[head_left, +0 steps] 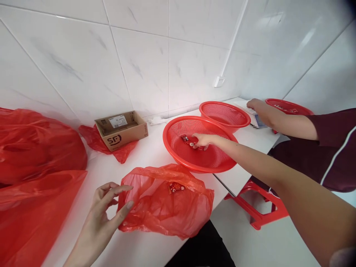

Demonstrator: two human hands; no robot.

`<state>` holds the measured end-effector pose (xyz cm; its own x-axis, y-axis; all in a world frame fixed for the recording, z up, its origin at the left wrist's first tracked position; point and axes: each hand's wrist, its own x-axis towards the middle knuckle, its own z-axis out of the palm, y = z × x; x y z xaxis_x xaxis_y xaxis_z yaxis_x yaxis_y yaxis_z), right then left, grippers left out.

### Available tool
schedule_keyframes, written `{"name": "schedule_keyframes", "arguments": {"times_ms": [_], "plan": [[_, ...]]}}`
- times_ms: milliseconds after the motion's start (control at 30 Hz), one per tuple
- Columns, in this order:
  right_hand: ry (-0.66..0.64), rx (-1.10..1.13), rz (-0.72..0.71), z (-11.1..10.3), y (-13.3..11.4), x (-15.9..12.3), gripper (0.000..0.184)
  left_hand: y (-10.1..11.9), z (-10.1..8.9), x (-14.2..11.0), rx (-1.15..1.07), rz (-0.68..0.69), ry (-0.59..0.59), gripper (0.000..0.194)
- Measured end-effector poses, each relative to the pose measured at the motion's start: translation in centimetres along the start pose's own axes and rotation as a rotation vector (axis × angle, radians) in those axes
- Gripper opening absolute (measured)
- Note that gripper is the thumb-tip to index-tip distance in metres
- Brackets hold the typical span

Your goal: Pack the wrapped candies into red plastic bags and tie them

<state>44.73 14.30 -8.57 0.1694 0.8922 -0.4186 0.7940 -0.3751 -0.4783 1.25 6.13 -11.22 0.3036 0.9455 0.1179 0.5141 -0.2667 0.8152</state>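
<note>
My left hand [101, 209] is at the left rim of a thin red plastic bag [158, 207], thumb and fingers spread apart around its edge. Inside that bag lies a small red printed packet [176, 188]. My right hand [204, 141] reaches down into a red perforated plastic basket [167, 142], its fingers curled on small red packets [191, 143]. One packet shows dark print just left of the fingertips. How many are in the fingers is partly hidden.
A second red basket [203, 107] stands behind. An open cardboard box [125, 137] rests on red plastic near the wall. Large red bags [39, 148] fill the left. At right, a co-worker's arm [289, 124] extends beside another red basket [300, 107]. A red stool [258, 218] stands below.
</note>
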Motion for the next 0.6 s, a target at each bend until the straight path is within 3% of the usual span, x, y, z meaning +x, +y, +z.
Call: {"name": "schedule_keyframes", "arguments": {"times_ms": [133, 200, 300, 400, 500, 567, 600], "plan": [[-0.015, -0.057, -0.022, 1.1, -1.7, -0.1, 0.071, 0.6, 0.8, -1.2, 0.211, -0.100, -0.073, 0.060], [-0.029, -0.063, -0.027, 1.0, -2.4, -0.6, 0.064, 1.2, 1.3, -1.8, 0.262, -0.145, -0.136, 0.058], [-0.054, -0.027, -0.055, 0.0, -3.8, -2.6, 0.040, 1.6, 1.5, -2.0, 0.220, -0.141, -0.238, 0.054], [-0.074, 0.120, -0.204, -0.6, -6.4, -6.8, 0.030, 1.4, 1.0, -1.7, 0.041, -0.110, -0.257, 0.058], [-0.271, 0.369, -0.495, 1.2, -9.8, -12.1, 0.035, 1.7, 0.3, -1.6, -0.179, -0.112, -0.301, 0.066], [-0.468, 0.345, -0.561, 3.7, -11.6, -14.9, 0.033, 2.3, -0.1, -1.7, -0.281, -0.134, -0.355, 0.072], [-0.497, 0.303, -0.570, 5.1, -12.2, -15.7, 0.032, 2.5, -0.2, -1.7, -0.321, -0.146, -0.377, 0.074]]}}
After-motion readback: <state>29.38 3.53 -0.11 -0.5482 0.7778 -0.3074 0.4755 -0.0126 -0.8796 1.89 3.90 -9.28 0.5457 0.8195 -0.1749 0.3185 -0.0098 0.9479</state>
